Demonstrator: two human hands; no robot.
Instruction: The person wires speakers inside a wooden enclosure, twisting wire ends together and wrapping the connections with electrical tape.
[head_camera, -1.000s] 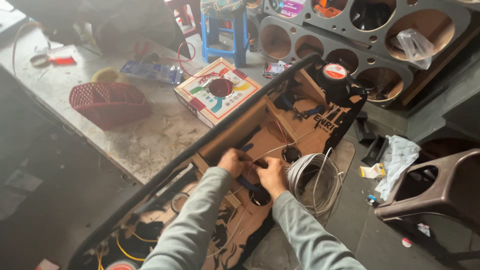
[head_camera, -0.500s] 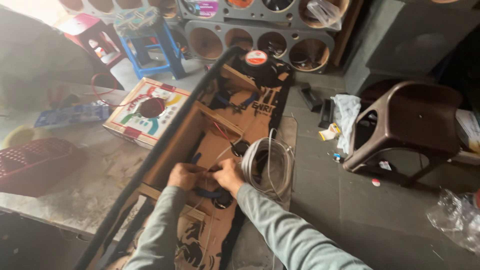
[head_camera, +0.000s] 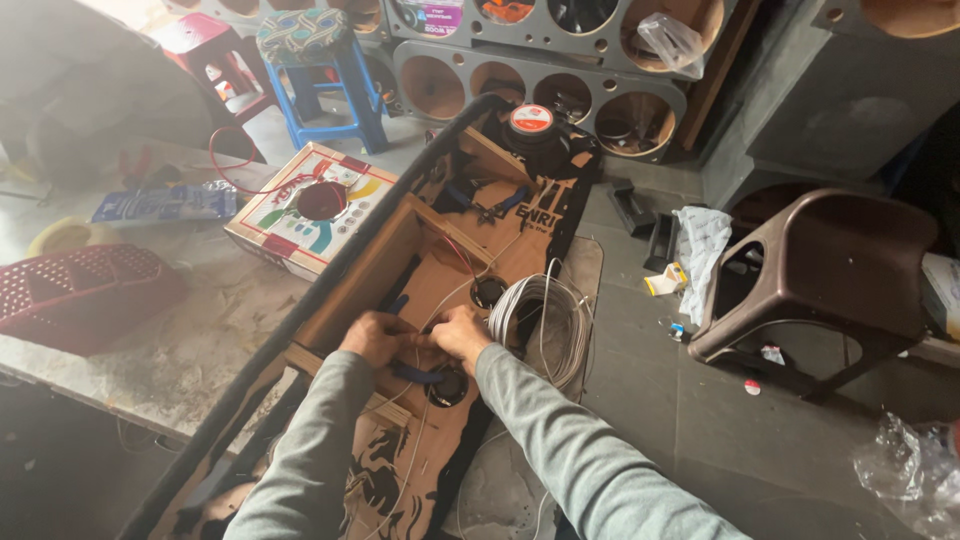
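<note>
Here both hands, the left hand (head_camera: 372, 337) and the right hand (head_camera: 460, 333), grip a blue-handled tool (head_camera: 418, 374) inside the wooden box (head_camera: 380, 262), just beside the wire coil (head_camera: 545, 322).

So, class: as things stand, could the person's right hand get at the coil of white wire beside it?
Probably yes. The right hand lies inside the long box, just beside the coil of white wire, and nothing shows between them. The hand seems busy on a dark blue piece.
</note>
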